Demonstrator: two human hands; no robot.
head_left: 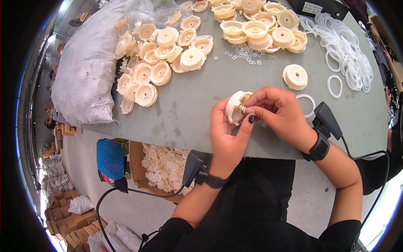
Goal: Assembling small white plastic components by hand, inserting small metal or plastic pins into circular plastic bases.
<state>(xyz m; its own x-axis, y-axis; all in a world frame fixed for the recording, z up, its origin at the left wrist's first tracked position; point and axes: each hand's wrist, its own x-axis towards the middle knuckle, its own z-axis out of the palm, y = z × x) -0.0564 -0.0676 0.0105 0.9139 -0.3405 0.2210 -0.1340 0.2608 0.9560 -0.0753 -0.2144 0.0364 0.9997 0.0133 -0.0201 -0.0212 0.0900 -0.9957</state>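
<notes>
My left hand (228,134) is closed around a cream round plastic part (234,107), tilted up on its edge over the near side of the table. At its central stem, the thumb and fingers of my right hand (279,110) pinch a small pale piece, probably a little ring, mostly hidden by the fingertips. Just right of my right hand, a white ring (310,105) lies on the table. Beyond it rests a single cream round part (295,77), and further right another white ring (335,86).
A heap of cream parts (168,37) lies beside a white woven sack (86,75) at the left. Another pile (260,29) stands at the back, small washers (247,52) before it. White rings (348,54) are heaped right. A carton (136,164) of white pieces stands below the table.
</notes>
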